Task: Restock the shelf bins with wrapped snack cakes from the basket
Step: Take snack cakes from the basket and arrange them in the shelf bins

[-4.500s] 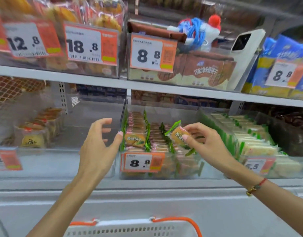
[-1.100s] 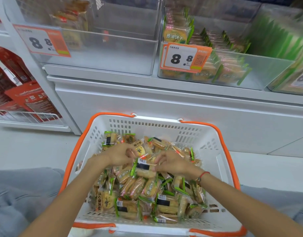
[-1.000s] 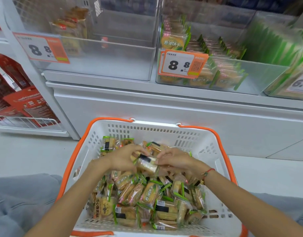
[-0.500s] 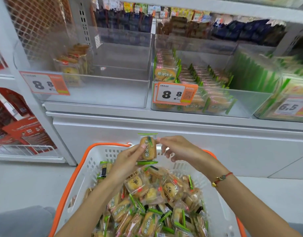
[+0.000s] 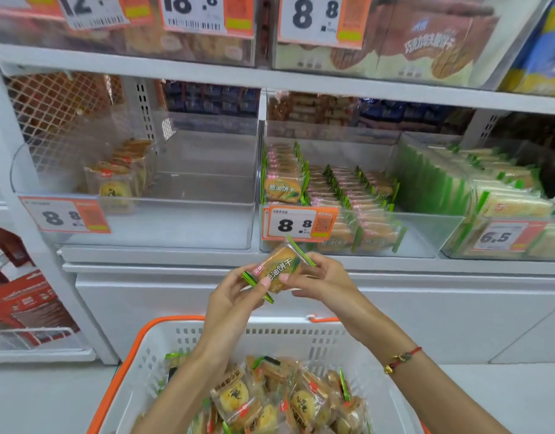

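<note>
White shop shelving fills the background; the lower shelf carries a row of clear plastic bins at about hand height. Left bin: mostly bare floor, one short row of red-labelled cakes standing against its left wall, wide free space to their right and up to the front lip. Middle bin: green-edged wrapped cakes stand in rows from the left wall, tallest at far left; the right part of the bin floor is clear. A price tag reading 8.8 hangs on its front lip. Right bin: packed with pale green-edged packs. The upper shelf edge overhangs the bins, leaving an open gap above their rims. Below, a white basket with orange rim sits close to the cabinet front, holding loose wrapped cakes. Both hands are raised between the basket and the shelf lip, just below the price tag. One snack cake with green seal ends, tilted, label facing the camera, is held between them. Left hand: palm turned inward, grip closed, thumb on the wrapper's lower left end. Right hand: fingers curled, thumb and forefinger pinching the right end; a red cord bracelet on that wrist. Both forearms cross above the basket.
</note>
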A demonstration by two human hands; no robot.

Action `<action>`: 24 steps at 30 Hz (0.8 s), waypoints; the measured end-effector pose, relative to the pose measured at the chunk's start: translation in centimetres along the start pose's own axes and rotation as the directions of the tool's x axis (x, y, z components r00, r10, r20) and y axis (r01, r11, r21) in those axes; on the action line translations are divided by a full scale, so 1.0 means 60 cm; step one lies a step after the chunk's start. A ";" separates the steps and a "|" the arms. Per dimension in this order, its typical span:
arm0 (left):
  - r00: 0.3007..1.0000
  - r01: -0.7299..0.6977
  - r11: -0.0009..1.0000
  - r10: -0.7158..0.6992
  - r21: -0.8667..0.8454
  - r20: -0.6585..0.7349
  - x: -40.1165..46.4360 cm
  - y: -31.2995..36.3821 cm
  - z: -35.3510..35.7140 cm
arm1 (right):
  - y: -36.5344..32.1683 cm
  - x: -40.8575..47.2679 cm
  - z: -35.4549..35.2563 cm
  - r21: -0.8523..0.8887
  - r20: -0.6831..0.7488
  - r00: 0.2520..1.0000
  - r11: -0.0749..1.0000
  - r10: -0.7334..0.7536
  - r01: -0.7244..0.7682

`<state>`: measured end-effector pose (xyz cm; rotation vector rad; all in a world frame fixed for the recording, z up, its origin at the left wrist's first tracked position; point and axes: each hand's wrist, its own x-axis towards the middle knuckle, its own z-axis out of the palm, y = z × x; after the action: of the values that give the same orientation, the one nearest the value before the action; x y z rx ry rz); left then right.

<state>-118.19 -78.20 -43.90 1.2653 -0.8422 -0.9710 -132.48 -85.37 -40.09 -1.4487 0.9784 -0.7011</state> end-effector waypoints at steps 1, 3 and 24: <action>0.999 -0.036 0.998 0.036 0.041 0.014 0.009 0.016 0.002 | -0.012 0.007 -0.011 -0.033 -0.005 0.998 0.998 -0.055 0.055; 0.990 -0.129 0.987 0.122 0.095 0.071 0.029 0.050 0.008 | -0.043 0.017 -0.038 -0.131 0.002 0.982 0.973 -0.191 0.190; 0.821 -0.389 0.691 0.560 0.609 -0.111 0.204 0.157 0.049 | -0.197 0.214 -0.359 -0.991 -0.119 0.935 -0.016 -0.334 -0.132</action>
<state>-115.16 -90.28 -34.33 1.5227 -1.1997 -0.0794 -143.22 -107.48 -27.28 -2.8255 1.8904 -0.1825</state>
